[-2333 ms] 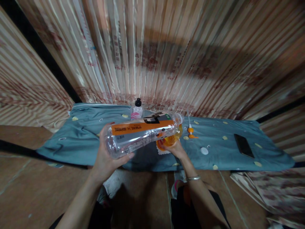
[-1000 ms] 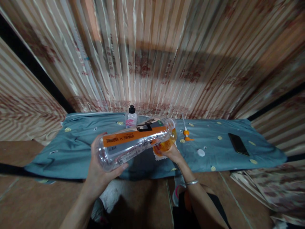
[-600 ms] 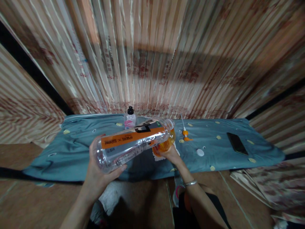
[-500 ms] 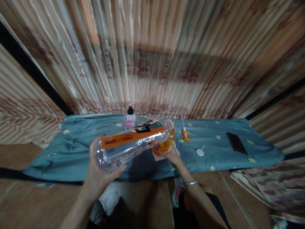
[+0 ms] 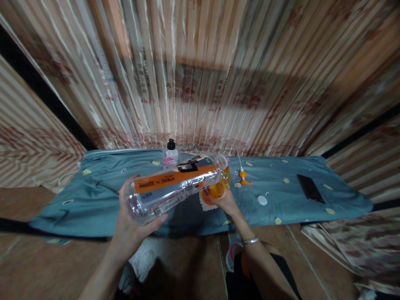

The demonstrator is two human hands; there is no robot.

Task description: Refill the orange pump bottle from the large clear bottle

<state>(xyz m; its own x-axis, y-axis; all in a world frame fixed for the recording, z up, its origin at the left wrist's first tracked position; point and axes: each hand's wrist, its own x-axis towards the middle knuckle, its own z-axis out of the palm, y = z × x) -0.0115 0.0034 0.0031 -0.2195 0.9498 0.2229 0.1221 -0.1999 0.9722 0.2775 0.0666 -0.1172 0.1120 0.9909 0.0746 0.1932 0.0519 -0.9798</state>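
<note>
My left hand (image 5: 134,216) is closed round the base of a large clear plastic bottle (image 5: 175,183) with an orange and grey label. The bottle is tilted, its neck pointing up to the right over an amber bottle (image 5: 223,183). My right hand (image 5: 226,202) grips that amber bottle, which stands on a pale scalloped cloth or mat (image 5: 208,205). Part of the amber bottle is hidden behind the clear one, and whether liquid is flowing cannot be made out. To the right lie an orange pump top (image 5: 243,176) with its tube and a white round cap (image 5: 262,200).
A small bottle with a black cap (image 5: 170,155) stands at the back, partly behind the clear bottle. A black phone (image 5: 310,188) lies at the right on the blue-green cloth (image 5: 93,200). Striped curtains (image 5: 193,83) hang behind; dark poles (image 5: 53,91) run along the sides.
The clear bottle has shifted very slightly to the right in my left hand. My right hand and the amber bottle stay almost where they were.
</note>
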